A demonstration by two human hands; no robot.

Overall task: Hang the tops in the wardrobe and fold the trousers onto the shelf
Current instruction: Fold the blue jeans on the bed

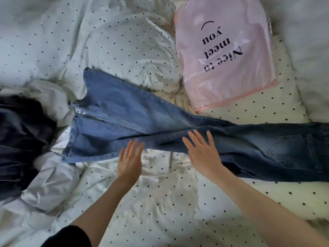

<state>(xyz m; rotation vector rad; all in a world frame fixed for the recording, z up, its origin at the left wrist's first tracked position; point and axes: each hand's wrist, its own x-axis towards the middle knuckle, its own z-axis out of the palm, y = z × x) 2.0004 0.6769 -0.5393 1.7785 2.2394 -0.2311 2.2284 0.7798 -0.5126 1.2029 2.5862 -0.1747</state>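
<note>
The whole view is filled by a bed covered in a white duvet printed with small dark dots. The fabric is rumpled, with deep creases at centre and left. A plump pillow in the same dotted cover lies at upper centre. Plain pale bedding occupies the upper right corner. Lighting is soft and diffuse, cooler at upper left, with shallow shadows in the folds.

Both bare forearms reach forward, palms down. The left hand has straight, slightly spread fingers — the right hand likewise lies flat, fingers extended and fanned.
</note>
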